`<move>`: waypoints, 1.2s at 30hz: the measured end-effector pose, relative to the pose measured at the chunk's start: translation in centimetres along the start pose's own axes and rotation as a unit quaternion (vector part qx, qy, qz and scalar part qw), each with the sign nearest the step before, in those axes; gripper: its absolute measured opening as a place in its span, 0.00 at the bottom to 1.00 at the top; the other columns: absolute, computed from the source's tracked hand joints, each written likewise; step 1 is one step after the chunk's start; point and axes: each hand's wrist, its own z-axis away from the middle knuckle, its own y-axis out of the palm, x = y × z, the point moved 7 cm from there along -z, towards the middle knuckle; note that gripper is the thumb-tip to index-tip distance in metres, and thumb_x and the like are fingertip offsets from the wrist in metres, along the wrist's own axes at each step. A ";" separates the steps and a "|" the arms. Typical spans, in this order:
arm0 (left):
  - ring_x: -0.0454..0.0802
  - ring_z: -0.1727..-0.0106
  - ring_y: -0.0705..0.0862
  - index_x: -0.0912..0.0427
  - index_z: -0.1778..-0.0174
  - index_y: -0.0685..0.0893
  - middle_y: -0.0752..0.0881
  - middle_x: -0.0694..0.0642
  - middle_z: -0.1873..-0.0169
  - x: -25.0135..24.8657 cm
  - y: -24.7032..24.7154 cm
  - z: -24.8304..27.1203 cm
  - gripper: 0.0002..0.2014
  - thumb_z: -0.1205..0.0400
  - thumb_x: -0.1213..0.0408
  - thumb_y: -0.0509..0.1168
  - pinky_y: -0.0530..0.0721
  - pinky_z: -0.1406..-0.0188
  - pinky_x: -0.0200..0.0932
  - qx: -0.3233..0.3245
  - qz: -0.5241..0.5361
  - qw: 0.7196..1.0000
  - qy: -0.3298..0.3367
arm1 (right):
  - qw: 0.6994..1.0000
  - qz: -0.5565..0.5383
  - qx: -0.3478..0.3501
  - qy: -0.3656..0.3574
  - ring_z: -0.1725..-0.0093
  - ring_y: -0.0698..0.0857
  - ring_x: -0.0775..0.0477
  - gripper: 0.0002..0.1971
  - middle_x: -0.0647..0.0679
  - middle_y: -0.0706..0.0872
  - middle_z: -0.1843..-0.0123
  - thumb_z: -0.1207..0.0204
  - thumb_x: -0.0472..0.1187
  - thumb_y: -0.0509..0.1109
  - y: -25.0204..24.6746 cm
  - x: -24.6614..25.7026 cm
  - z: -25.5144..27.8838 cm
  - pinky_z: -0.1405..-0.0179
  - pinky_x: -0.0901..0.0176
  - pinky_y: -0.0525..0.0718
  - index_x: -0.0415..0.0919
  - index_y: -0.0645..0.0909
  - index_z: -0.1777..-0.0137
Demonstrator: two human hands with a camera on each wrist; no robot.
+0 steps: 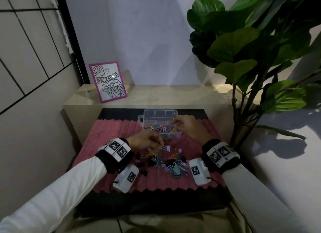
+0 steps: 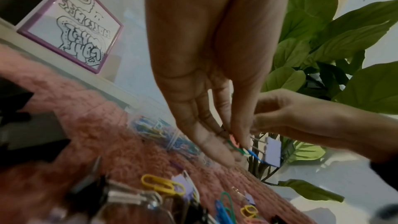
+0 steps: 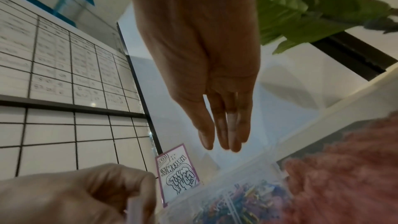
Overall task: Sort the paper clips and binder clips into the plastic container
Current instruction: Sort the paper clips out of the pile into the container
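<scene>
A clear plastic container (image 1: 171, 136) stands open at the far side of the pink mat (image 1: 111, 132), one compartment full of coloured paper clips (image 1: 160, 127). My left hand (image 1: 160, 144) hovers just in front of it, above the pile. Its fingertips (image 2: 224, 152) pinch a few paper clips (image 2: 238, 149), and a lilac binder clip (image 2: 273, 152) dangles from the bunch. My right hand (image 1: 174, 123) is over the container with fingers (image 3: 226, 134) straight and together, nothing visible in them. A mixed pile of paper clips and binder clips (image 1: 166, 161) lies on the mat nearer me.
A purple-framed drawing (image 1: 107, 81) leans on the beige ledge (image 1: 173, 94) behind the mat. A big leafy plant (image 1: 251, 50) overhangs the right side. A tiled wall (image 1: 26, 59) closes the left. Another lilac binder clip (image 1: 178, 150) lies by the pile.
</scene>
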 end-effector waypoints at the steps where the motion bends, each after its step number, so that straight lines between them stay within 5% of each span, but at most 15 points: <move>1: 0.36 0.70 0.85 0.60 0.57 0.80 0.83 0.54 0.64 0.0 -0.1 -0.1 0.07 0.23 0.77 0.65 0.84 0.69 0.29 0.001 -0.008 1.000 -0.002 | 1.000 0.000 0.005 -0.013 0.52 0.87 0.47 0.08 0.35 0.88 0.49 0.26 0.28 0.67 -0.2 -0.1 1.0 0.58 0.70 0.80 0.30 0.84 0.49; 3: 0.38 0.70 0.85 0.60 0.54 0.78 0.83 0.55 0.64 0.0 0.3 -0.4 0.09 0.24 0.77 0.66 0.85 0.69 0.31 0.023 -0.040 0.999 -0.014 | 0.998 0.017 0.059 -0.027 0.59 0.85 0.61 0.06 0.36 0.90 0.54 0.28 0.27 0.70 0.0 -0.5 3.1 0.59 0.69 0.77 0.30 0.85 0.53; 5: 0.45 0.67 0.84 0.61 0.50 0.74 0.84 0.57 0.62 0.2 1.1 -0.5 0.13 0.26 0.77 0.68 0.86 0.65 0.39 0.056 -0.090 0.994 -0.032 | 0.991 0.032 0.125 -0.026 0.66 0.82 0.70 0.06 0.39 0.90 0.57 0.31 0.26 0.71 0.6 -1.1 5.3 0.63 0.79 0.73 0.30 0.86 0.54; 7: 0.50 0.65 0.83 0.66 0.44 0.72 0.85 0.64 0.57 0.3 1.6 -0.7 0.18 0.27 0.75 0.70 0.85 0.59 0.47 0.066 -0.165 0.983 -0.041 | 0.980 0.048 0.193 0.018 0.65 0.81 0.68 0.10 0.41 0.89 0.54 0.31 0.30 0.74 1.8 -2.0 7.3 0.62 0.81 0.73 0.32 0.85 0.49; 9: 0.51 0.66 0.82 0.69 0.40 0.72 0.86 0.70 0.52 -0.3 1.7 -0.9 0.22 0.27 0.73 0.71 0.83 0.62 0.42 0.060 -0.219 0.974 -0.024 | 0.972 0.055 0.222 0.053 0.58 0.81 0.55 0.19 0.44 0.84 0.55 0.35 0.37 0.79 3.2 -2.9 8.4 0.57 0.67 0.76 0.35 0.81 0.45; 13: 0.42 0.71 0.83 0.67 0.45 0.78 0.88 0.62 0.56 -1.8 0.3 -1.5 0.16 0.27 0.74 0.71 0.81 0.69 0.32 0.029 -0.209 0.977 -0.003 | 0.981 0.104 0.159 0.045 0.56 0.77 0.52 0.22 0.52 0.78 0.56 0.38 0.43 0.80 4.3 -3.2 8.6 0.59 0.60 0.72 0.42 0.77 0.46; 17: 0.30 0.75 0.83 0.68 0.49 0.82 0.85 0.49 0.66 -3.3 -3.0 -2.1 0.10 0.26 0.76 0.68 0.80 0.71 0.24 -0.031 -0.185 0.982 0.018 | 0.990 0.042 0.116 0.061 0.61 0.84 0.52 0.15 0.59 0.80 0.67 0.39 0.36 0.80 4.4 -3.6 8.9 0.56 0.54 0.81 0.45 0.78 0.56; 22: 0.35 0.71 0.85 0.71 0.53 0.84 0.86 0.55 0.67 -3.4 -7.5 -3.3 0.08 0.27 0.79 0.69 0.84 0.68 0.26 -0.138 -0.153 0.978 0.039 | 0.995 -0.027 0.076 0.064 0.70 0.81 0.66 0.20 0.58 0.81 0.71 0.36 0.27 0.76 3.8 -4.3 9.1 0.64 0.69 0.78 0.56 0.75 0.67; 25: 0.31 0.75 0.84 0.73 0.55 0.84 0.85 0.54 0.69 -2.8 -8.3 -4.4 0.06 0.27 0.79 0.68 0.83 0.70 0.24 -0.160 -0.153 0.975 0.037 | 0.994 -0.042 0.074 0.069 0.71 0.81 0.68 0.17 0.59 0.80 0.71 0.36 0.27 0.76 3.6 -4.7 9.2 0.67 0.76 0.75 0.52 0.77 0.65; 29: 0.33 0.75 0.84 0.72 0.54 0.86 0.87 0.57 0.67 -1.9 -7.8 -5.5 0.06 0.25 0.75 0.68 0.82 0.71 0.24 -0.171 -0.160 0.972 0.015 | 0.985 -0.121 0.072 0.102 0.73 0.82 0.65 0.17 0.53 0.82 0.70 0.34 0.26 0.76 3.3 -4.9 9.3 0.72 0.71 0.79 0.51 0.79 0.67; 34: 0.44 0.59 0.85 0.66 0.50 0.87 0.89 0.60 0.54 -2.3 -7.4 -4.3 0.10 0.21 0.75 0.62 0.79 0.63 0.24 -0.172 -0.203 0.964 0.027 | 0.967 -0.220 0.047 0.119 0.73 0.84 0.60 0.13 0.54 0.86 0.75 0.33 0.23 0.74 1.4 -4.7 8.9 0.74 0.68 0.82 0.43 0.83 0.66; 36: 0.34 0.61 0.84 0.64 0.49 0.87 0.88 0.56 0.55 -2.6 -7.3 -2.6 0.10 0.21 0.76 0.61 0.79 0.62 0.22 -0.181 -0.200 0.962 0.047 | 0.957 -0.258 0.031 0.127 0.72 0.85 0.59 0.11 0.52 0.86 0.74 0.33 0.23 0.74 0.5 -4.7 8.6 0.72 0.67 0.84 0.40 0.83 0.66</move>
